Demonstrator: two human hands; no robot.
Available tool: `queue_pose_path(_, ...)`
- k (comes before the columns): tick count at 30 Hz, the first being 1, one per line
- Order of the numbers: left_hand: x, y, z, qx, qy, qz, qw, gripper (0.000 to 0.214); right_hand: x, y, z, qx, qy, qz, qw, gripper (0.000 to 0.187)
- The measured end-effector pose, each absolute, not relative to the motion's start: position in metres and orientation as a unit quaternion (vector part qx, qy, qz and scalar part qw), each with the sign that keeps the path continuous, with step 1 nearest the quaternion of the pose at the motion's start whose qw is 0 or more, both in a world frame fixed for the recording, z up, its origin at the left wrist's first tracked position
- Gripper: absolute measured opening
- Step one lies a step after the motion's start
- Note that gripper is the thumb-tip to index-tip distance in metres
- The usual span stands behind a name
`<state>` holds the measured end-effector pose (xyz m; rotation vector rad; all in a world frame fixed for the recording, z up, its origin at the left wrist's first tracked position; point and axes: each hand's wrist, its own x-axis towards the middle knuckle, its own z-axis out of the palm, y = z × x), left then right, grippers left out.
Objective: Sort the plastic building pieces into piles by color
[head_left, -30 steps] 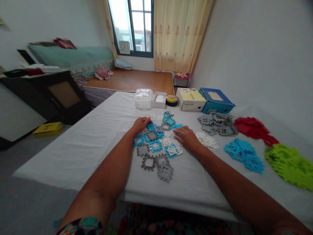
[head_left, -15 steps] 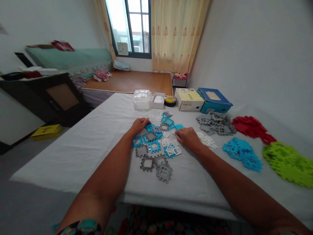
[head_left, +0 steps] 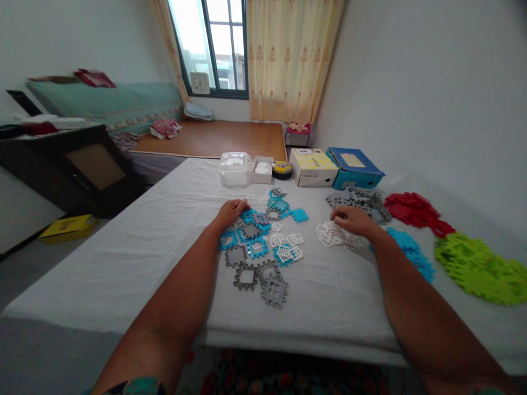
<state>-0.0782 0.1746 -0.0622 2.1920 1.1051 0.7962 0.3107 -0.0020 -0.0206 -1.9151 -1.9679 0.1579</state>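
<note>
A cluster of blue and grey interlocking puzzle tiles (head_left: 263, 241) with small white window pieces lies in the middle of the white-covered table (head_left: 164, 247). My left hand (head_left: 231, 211) rests on the cluster's far left edge, fingers curled down onto the tiles. My right hand (head_left: 353, 219) is over a small pile of white window pieces (head_left: 331, 235) to the right, its fingers bent and touching them. Whether it holds one is hidden.
Piles of grey tiles (head_left: 358, 198), red tiles (head_left: 414, 208), blue tiles (head_left: 407, 252) and green tiles (head_left: 480, 269) lie along the right. A clear plastic box (head_left: 234, 167), a yellow box (head_left: 313, 165) and a blue box (head_left: 354, 167) stand at the far edge. A bed is beyond.
My right hand has moved right, off the middle cluster and onto the pile of white pieces. My left hand has stayed on the cluster.
</note>
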Motion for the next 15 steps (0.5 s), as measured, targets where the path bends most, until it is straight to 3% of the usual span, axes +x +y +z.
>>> queue_pose_path(7,-0.078,0.174,-0.062,0.817,0.412,0.294,0.277,0.066,0.264,0.001,-0.031,-0.588,-0.765,0.047,0.259,0.024)
queue_pose_path(11,-0.078,0.173,-0.061,0.816,0.416,0.292,0.277,0.067,0.230,-0.004,-0.036,-0.453,-0.856,0.139,0.208,0.029)
queue_pose_path(15,-0.078,0.172,-0.060,0.820,0.415,0.289,0.268,0.067,0.224,-0.007,-0.034,-0.443,-0.862,0.176,0.171,0.034)
